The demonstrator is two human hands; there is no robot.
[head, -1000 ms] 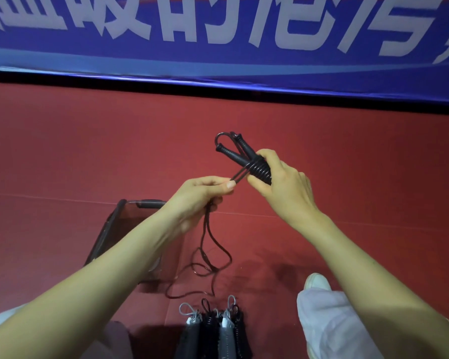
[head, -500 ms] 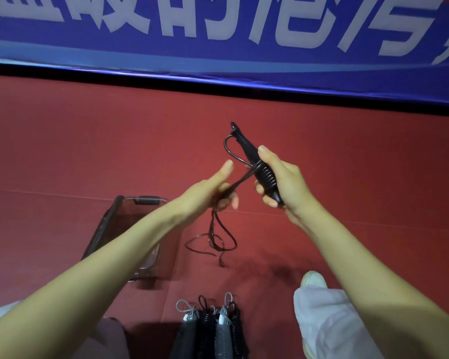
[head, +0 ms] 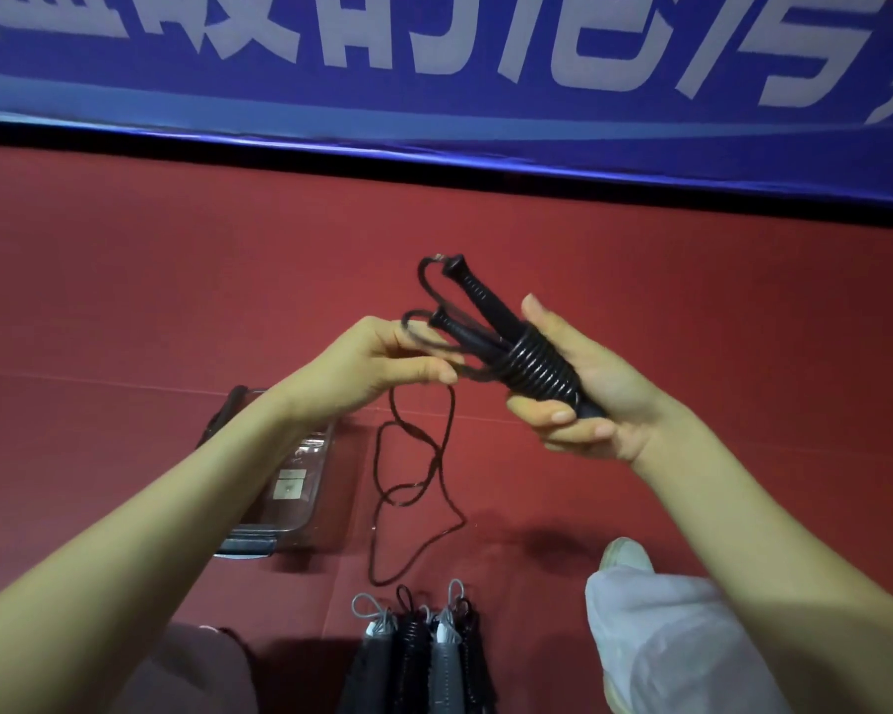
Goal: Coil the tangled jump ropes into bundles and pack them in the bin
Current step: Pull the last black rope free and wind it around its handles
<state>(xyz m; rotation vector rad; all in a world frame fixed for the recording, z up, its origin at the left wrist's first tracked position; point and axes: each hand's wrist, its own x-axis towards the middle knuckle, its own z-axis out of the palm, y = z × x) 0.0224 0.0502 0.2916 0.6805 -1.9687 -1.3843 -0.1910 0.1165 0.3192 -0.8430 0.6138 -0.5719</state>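
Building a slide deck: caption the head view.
Right hand grips two black ribbed jump-rope handles wrapped in coiled black cord; left hand pinches the loose cord beside a clear plastic bin.

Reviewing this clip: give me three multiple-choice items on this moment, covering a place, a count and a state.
1. Where is the clear bin?
A. on the red floor, under the left forearm
B. on the person's lap
C. against the banner

2. How many black handles does the right hand hold?
A. one
B. two
C. four

3. How is the black rope?
A. fully wound
B. lying untouched
C. partly wound round the handles, the rest hanging from the left hand

Answers: 1 A, the forearm crosses over it; 2 B, two handle tips stick out; 3 C, a loose loop trails to the floor.
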